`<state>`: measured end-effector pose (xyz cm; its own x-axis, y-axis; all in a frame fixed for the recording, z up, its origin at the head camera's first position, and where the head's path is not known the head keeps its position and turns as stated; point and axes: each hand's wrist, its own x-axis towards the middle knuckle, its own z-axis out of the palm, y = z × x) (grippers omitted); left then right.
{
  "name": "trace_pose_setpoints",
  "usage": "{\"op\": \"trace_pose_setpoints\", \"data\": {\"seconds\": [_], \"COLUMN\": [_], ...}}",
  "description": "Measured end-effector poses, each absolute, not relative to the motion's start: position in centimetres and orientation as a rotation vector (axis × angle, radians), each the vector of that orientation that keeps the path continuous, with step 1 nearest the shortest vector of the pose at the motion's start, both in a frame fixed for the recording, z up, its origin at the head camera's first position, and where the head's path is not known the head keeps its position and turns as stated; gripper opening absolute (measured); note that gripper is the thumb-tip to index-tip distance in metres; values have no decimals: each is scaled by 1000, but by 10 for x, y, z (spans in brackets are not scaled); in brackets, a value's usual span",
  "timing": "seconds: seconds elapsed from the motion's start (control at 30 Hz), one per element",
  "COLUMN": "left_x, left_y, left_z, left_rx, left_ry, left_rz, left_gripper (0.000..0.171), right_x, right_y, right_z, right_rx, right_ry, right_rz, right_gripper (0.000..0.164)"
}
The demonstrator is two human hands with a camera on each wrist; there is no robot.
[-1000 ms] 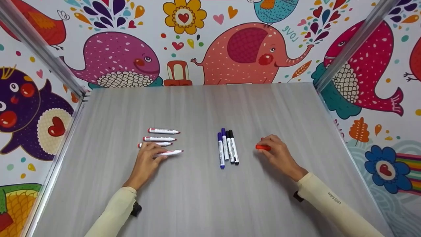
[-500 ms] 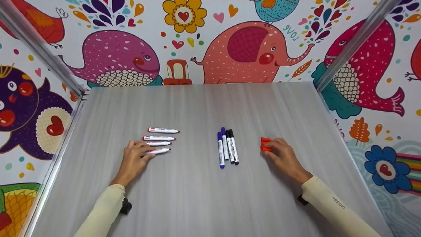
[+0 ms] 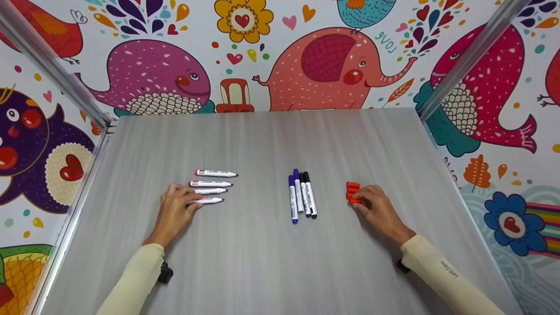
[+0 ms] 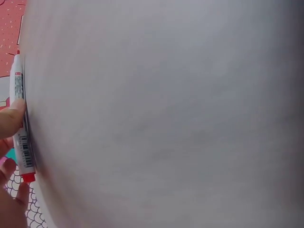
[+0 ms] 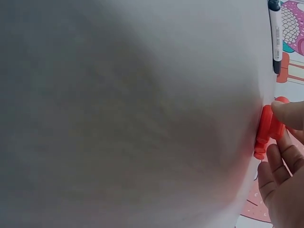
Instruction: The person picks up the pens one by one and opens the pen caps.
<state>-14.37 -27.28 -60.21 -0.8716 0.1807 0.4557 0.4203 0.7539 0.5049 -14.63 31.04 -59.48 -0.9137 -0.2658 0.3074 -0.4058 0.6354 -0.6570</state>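
Note:
At the left, my left hand [image 3: 175, 210] pinches an uncapped red marker [image 3: 213, 200], thumb on its barrel. In the left wrist view the marker [image 4: 24, 147] shows a red end plug and a bare tip. Three more uncapped red markers [image 3: 216, 173] lie above it in a stack of rows, tips to the right. On the right side, my right hand [image 3: 380, 212] pinches a red marker cap [image 3: 355, 201] between thumb and fingers. Other red caps [image 3: 353, 185] lie in a column just beyond it. The right wrist view shows the red caps [image 5: 265, 126] against the thumb and fingertips.
Between the hands lie two capped blue markers [image 3: 293, 201] and two capped black markers [image 3: 311, 197], side by side and pointing away. They rest on a grey wood-grain table [image 3: 262, 262]. Cartoon-printed walls [image 3: 245, 57] and metal posts [image 3: 477, 61] border the table.
My left hand has drawn its marker left and back, lining it up below the other red markers. My right hand has moved slightly right; more red caps now show in a column.

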Motion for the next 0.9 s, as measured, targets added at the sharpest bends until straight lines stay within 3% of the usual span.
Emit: {"op": "trace_pose_setpoints", "data": {"seconds": [0.9], "left_x": [-145], "left_y": [-269], "left_z": [-601], "left_rx": [-467], "left_ry": [-2566], "left_rz": [-823], "left_gripper": [22], "right_x": [-150], "right_y": [307], "right_z": [-594], "right_rx": [585], "right_ry": [-2689], "right_rz": [1040], "right_gripper": [25]}}
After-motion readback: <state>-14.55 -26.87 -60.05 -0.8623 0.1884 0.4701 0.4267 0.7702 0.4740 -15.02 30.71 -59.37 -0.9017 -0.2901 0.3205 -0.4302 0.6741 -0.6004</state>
